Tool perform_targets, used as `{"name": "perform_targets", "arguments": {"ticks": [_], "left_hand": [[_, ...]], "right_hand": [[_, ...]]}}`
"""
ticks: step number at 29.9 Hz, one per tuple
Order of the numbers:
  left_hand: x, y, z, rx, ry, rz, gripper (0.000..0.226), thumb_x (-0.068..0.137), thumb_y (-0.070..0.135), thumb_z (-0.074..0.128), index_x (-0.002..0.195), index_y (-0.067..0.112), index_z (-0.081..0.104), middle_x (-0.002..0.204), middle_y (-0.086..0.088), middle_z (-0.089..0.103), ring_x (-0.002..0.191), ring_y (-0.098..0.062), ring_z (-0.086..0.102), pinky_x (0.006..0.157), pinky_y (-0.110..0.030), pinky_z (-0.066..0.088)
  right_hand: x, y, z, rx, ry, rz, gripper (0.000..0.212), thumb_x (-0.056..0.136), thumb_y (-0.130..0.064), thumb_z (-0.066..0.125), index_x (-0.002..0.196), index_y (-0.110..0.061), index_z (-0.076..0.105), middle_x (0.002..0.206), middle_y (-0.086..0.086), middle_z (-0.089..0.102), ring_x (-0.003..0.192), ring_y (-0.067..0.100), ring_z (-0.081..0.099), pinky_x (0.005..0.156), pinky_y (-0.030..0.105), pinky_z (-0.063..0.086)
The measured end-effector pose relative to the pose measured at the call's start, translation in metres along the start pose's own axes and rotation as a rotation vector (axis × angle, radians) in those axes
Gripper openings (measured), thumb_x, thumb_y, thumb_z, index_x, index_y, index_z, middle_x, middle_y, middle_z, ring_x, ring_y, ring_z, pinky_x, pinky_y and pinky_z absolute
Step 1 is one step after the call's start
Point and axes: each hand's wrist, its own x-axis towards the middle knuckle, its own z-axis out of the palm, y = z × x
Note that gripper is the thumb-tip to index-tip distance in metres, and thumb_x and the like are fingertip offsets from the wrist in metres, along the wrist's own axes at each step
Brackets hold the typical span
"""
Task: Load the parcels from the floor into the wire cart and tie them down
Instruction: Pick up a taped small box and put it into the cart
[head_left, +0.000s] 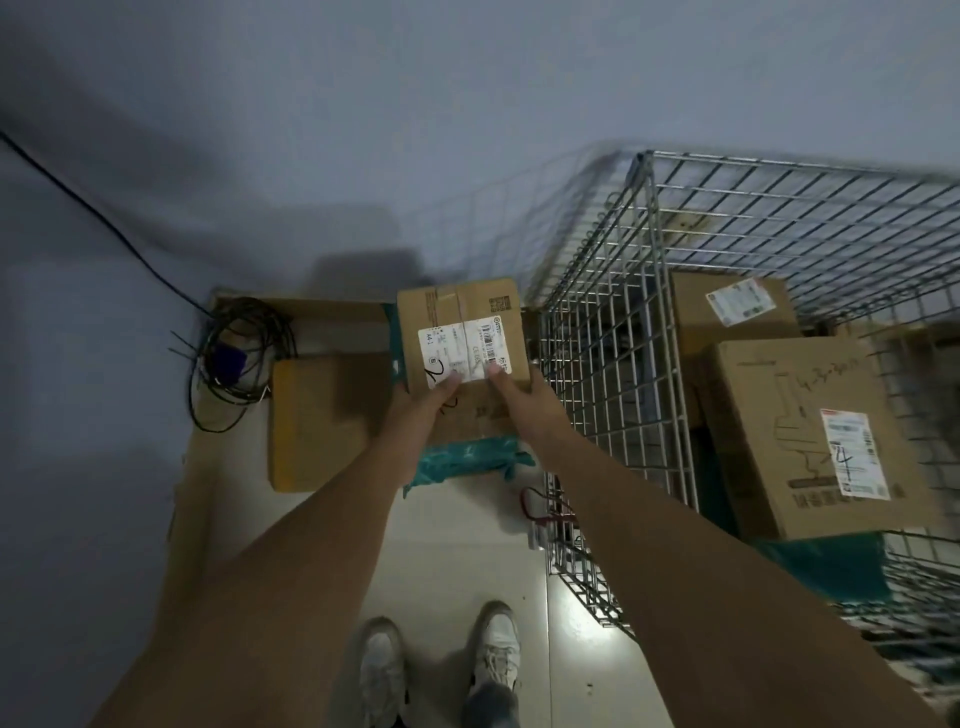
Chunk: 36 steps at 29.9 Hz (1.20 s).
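The cart (649, 364) fills the right of your view, its wire wall just beside your right forearm. Inside it, the big box (795, 436) leans nearest you, with a white label and a handwritten 4 on its face. The back box (727, 312) sits behind it, also labelled. Teal wrapping (831, 566) shows under the big box.

Outside the cart, on the floor (467, 561), the yellow parcel (322, 421) lies flat to your left, near the wall. You hold the small box (462, 332) out in front of you, between the yellow parcel and the cart and outside the wire. Its labelled face is up. A teal bag (467, 457) lies below it; you cannot tell whether the two touch.

A coil of black cables (234, 358) sits in the corner, just beyond the yellow parcel.

Your left hand (423, 400) grips the box's near left edge, thumb on the label. Your right hand (511, 392) grips the near right edge, thumb likewise on top.

A red cord (540, 506) hangs at the cart's near corner, by the floor.
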Motion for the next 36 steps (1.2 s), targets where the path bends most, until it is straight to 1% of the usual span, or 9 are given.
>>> {"name": "perform_targets", "arguments": {"ticks": [5,8,10,14,18,21,23,32,36], "left_hand": [[-0.04,0.068,0.006,0.04,-0.035,0.134,0.075,0.069,0.059,0.091,0.136,0.039,0.062,0.129,0.008,0.072,0.12,-0.023,0.069,0.104,-0.055,0.051],[-0.092,0.137,0.016,0.047,-0.025,0.273,0.062,0.079,0.047,0.086,0.134,0.034,0.06,0.124,0.008,0.073,0.112,-0.019,0.07,0.096,-0.048,0.055],[-0.127,0.184,0.016,0.062,0.022,0.354,0.051,0.084,0.042,0.082,0.128,0.033,0.058,0.118,0.008,0.073,0.107,-0.017,0.07,0.09,-0.042,0.056],[-0.209,0.284,0.015,0.112,-0.006,0.519,0.066,0.079,0.05,0.085,0.136,0.035,0.056,0.126,0.01,0.07,0.115,-0.017,0.067,0.098,-0.045,0.055],[-0.309,0.373,0.02,0.081,-0.013,0.711,0.061,0.081,0.044,0.086,0.134,0.033,0.057,0.124,0.011,0.071,0.11,-0.015,0.068,0.098,-0.044,0.056],[-0.384,0.427,0.021,0.072,-0.033,0.836,0.053,0.079,0.043,0.088,0.125,0.036,0.062,0.119,0.013,0.073,0.109,-0.013,0.069,0.099,-0.044,0.056],[-0.433,0.459,0.023,0.057,-0.048,0.918,0.052,0.078,0.041,0.089,0.123,0.034,0.063,0.118,0.012,0.074,0.109,-0.014,0.07,0.098,-0.042,0.057],[-0.587,0.532,0.031,0.01,-0.087,1.158,0.052,0.079,0.037,0.089,0.122,0.032,0.06,0.111,0.013,0.072,0.102,-0.01,0.069,0.078,-0.03,0.056],[-0.618,0.535,0.043,0.002,-0.139,1.191,0.051,0.078,0.036,0.09,0.121,0.031,0.061,0.113,0.011,0.073,0.104,-0.013,0.07,0.087,-0.035,0.058]], "right_hand": [[-0.042,-0.068,-0.018,0.045,0.009,-0.146,0.077,0.084,-0.063,0.073,0.148,-0.029,0.047,0.129,-0.002,0.066,0.115,0.023,0.065,0.1,0.046,0.056],[-0.077,-0.132,-0.029,0.088,0.002,-0.251,0.07,0.09,-0.055,0.072,0.148,-0.027,0.045,0.123,-0.004,0.066,0.106,0.018,0.067,0.086,0.034,0.059],[-0.108,-0.179,-0.037,0.101,0.016,-0.324,0.062,0.09,-0.056,0.07,0.143,-0.032,0.047,0.114,-0.011,0.066,0.098,0.013,0.066,0.077,0.027,0.059],[-0.18,-0.275,-0.058,0.125,0.075,-0.478,0.085,0.074,-0.08,0.067,0.143,-0.034,0.046,0.119,-0.007,0.071,0.105,0.02,0.071,0.094,0.047,0.06],[-0.277,-0.369,-0.085,0.161,0.134,-0.68,0.06,0.092,-0.057,0.068,0.144,-0.034,0.049,0.125,-0.007,0.069,0.109,0.016,0.067,0.093,0.038,0.059],[-0.345,-0.429,-0.106,0.165,0.165,-0.807,0.058,0.092,-0.056,0.067,0.143,-0.036,0.049,0.124,-0.009,0.068,0.107,0.012,0.067,0.074,0.026,0.059],[-0.389,-0.463,-0.118,0.181,0.185,-0.897,0.057,0.093,-0.056,0.066,0.144,-0.036,0.049,0.123,-0.012,0.067,0.107,0.011,0.066,0.071,0.02,0.053],[-0.532,-0.543,-0.154,0.232,0.276,-1.161,0.061,0.093,-0.056,0.067,0.147,-0.034,0.048,0.127,-0.012,0.066,0.109,0.01,0.066,0.074,0.02,0.054],[-0.566,-0.542,-0.17,0.233,0.335,-1.208,0.057,0.095,-0.054,0.065,0.145,-0.034,0.048,0.123,-0.012,0.066,0.104,0.008,0.064,0.065,0.012,0.049]]}}
